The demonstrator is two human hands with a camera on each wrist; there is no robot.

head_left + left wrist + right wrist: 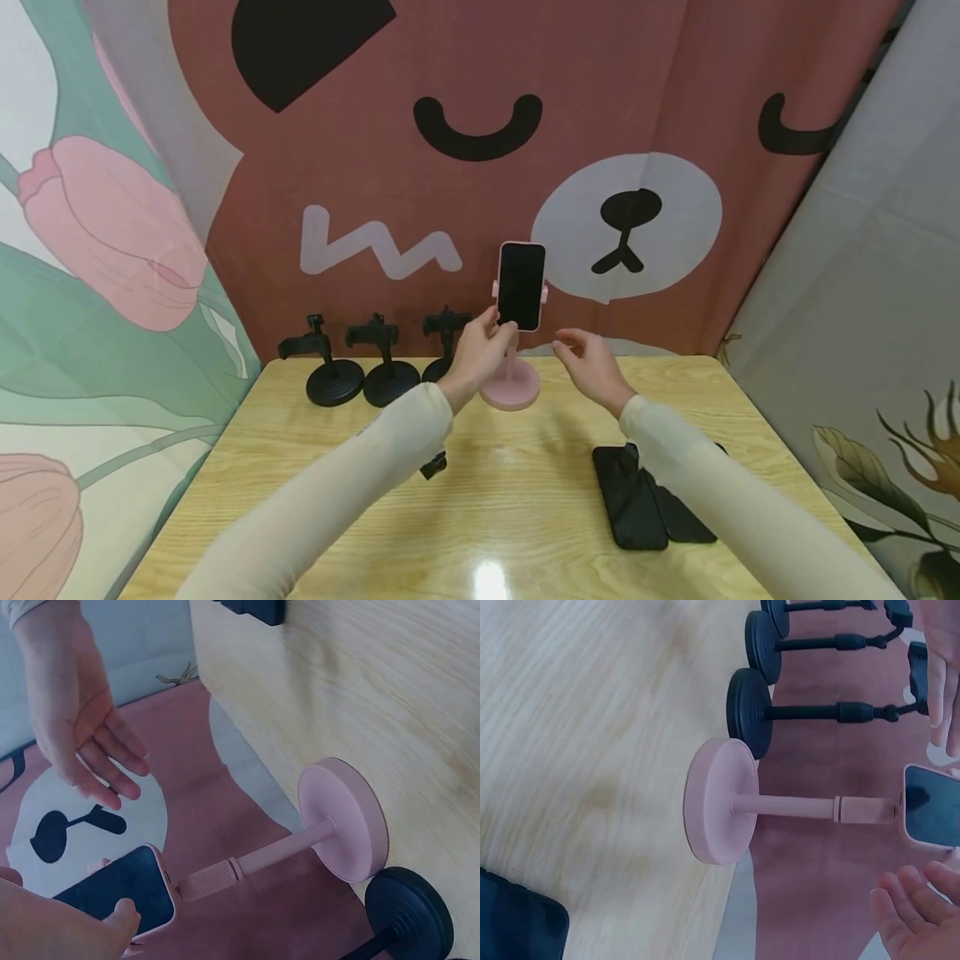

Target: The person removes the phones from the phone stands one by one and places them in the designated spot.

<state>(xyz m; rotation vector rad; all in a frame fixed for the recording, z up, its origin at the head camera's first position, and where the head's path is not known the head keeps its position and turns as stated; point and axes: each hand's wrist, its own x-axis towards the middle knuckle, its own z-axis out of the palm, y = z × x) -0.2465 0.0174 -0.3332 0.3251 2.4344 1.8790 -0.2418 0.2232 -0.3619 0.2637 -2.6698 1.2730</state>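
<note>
A pink phone stand [510, 387] stands at the back of the table, its round base flat on the tabletop. Its clamp holds a phone [521, 283] with a dark screen and pink edge, upright, gripped at both long sides. My left hand [480, 350] is close by the phone's lower left, thumb and fingers apart; the right wrist view shows a gap between its fingertips and the phone [934, 806]. Right of the stand, my right hand [592, 367] hovers with loosely bent fingers and holds nothing. In the left wrist view, the right hand [86, 727] has its palm turned up.
Three black phone stands [335, 382] line the back left edge, the nearest beside the pink base. Black phones [630, 500] lie at the front right, partly under my right sleeve. A small black object [433, 465] shows below my left forearm. A printed curtain [360, 167] hangs behind.
</note>
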